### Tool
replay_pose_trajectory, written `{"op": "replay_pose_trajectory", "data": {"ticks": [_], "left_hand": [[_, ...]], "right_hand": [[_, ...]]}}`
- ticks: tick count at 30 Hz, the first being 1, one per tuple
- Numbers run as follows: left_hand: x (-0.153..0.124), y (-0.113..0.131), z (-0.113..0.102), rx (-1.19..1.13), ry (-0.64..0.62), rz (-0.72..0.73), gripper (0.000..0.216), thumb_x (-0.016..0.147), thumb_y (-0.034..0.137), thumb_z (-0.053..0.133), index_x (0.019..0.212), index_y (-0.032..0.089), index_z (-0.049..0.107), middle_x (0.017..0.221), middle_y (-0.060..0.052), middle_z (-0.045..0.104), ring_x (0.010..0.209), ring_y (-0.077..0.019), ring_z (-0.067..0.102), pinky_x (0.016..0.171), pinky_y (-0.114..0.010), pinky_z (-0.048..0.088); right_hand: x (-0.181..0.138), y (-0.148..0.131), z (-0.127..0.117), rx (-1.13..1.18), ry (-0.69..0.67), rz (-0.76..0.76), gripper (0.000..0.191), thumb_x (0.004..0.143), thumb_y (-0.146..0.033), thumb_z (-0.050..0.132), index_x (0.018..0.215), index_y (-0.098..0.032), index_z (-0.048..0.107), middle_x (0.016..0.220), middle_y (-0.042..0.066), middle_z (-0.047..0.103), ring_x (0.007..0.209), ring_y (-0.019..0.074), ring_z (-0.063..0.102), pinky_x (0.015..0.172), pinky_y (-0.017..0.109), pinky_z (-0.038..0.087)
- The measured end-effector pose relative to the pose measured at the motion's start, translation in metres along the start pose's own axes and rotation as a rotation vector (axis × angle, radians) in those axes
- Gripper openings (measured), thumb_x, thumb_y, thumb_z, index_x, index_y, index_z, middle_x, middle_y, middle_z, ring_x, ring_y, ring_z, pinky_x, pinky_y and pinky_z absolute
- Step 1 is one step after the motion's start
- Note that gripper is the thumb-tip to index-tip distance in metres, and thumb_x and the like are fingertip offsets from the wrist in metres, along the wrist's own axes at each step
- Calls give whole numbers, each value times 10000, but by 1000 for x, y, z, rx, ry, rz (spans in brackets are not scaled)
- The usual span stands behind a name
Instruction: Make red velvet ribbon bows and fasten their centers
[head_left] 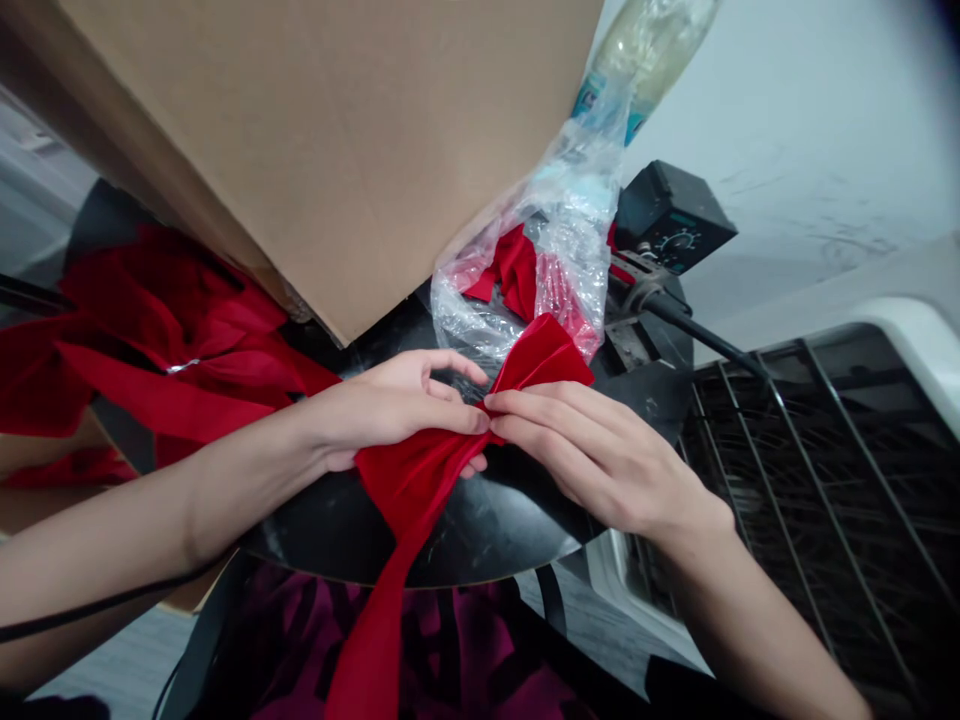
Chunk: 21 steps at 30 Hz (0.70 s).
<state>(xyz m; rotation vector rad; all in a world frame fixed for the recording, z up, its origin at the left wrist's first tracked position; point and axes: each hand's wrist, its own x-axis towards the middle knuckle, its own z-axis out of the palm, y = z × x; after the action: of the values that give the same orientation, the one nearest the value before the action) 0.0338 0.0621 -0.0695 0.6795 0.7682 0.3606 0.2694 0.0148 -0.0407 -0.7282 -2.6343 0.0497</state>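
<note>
A red fabric bow [420, 470] is gathered at its middle between my two hands, above the front of a round black tabletop [330, 530]. My left hand [412, 400] pinches the gathered centre with the thumb on top; some of its fingers are hidden beneath the cloth. From the right, the fingertips of my right hand [585, 450] press on the same centre. One loop fans out toward the upper right, while a long tail hangs over the table edge toward my lap. Whether a tie or wire sits at the pinch, I cannot tell.
A pile of red bows [180, 340] lies at left. Behind stands a large cardboard box [337, 150]. A clear plastic bag [570, 240] holds red fabric, near a bottle [652, 50] and a black box with a dial [675, 215]. A wire-grilled unit [810, 440] stands right.
</note>
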Motion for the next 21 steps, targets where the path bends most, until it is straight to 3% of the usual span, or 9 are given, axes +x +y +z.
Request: {"op": "replay_pose_trajectory", "data": {"ticks": [4, 8, 10, 15, 18, 21], "left_hand": [[0, -5, -2, 171, 29, 96, 524, 810, 205, 867, 1126, 296, 458, 669, 54, 710, 689, -272, 810, 583, -296, 619], [1, -7, -10, 425, 9, 278, 519, 829, 157, 819, 1171, 298, 455, 733, 53, 704, 695, -198, 804, 612, -204, 590], [-1, -5, -13, 489, -50, 335, 509, 853, 192, 810, 1211, 306, 466, 770, 47, 706, 667, -159, 781, 607, -179, 576], [-3, -4, -14, 614, -71, 375, 539, 822, 239, 853, 1240, 309, 520, 800, 30, 731, 704, -175, 784, 671, -223, 628], [-3, -4, -13, 624, -34, 388, 522, 821, 336, 871, 1220, 306, 536, 762, 15, 757, 690, -187, 788, 666, -223, 630], [-5, -1, -12, 616, -36, 346, 512, 845, 368, 851, 1243, 307, 535, 759, 8, 760, 685, -179, 778, 651, -213, 617]], "right_hand": [[7, 1, 7, 73, -69, 96, 215, 1047, -132, 535, 1174, -160, 708, 1182, 138, 768, 1049, 245, 740, 918, 410, 644], [14, 3, 8, 298, -71, 259, 144, 1048, -196, 577, 1114, -207, 705, 1167, 90, 753, 1019, 200, 739, 872, 337, 627], [17, 5, 7, 361, -99, 363, 135, 1018, -217, 648, 1142, -237, 699, 1088, 41, 774, 902, 172, 746, 792, 294, 602], [23, 9, 4, 477, -157, 542, 124, 895, -218, 820, 1003, -248, 766, 811, -56, 753, 592, 96, 635, 615, 238, 484], [27, 11, -1, 510, -162, 565, 82, 861, -233, 857, 916, -242, 799, 728, -69, 730, 545, 84, 590, 572, 229, 439], [29, 12, -8, 592, -216, 577, 95, 906, -249, 808, 999, -258, 820, 738, -63, 744, 577, 95, 618, 556, 222, 444]]}}
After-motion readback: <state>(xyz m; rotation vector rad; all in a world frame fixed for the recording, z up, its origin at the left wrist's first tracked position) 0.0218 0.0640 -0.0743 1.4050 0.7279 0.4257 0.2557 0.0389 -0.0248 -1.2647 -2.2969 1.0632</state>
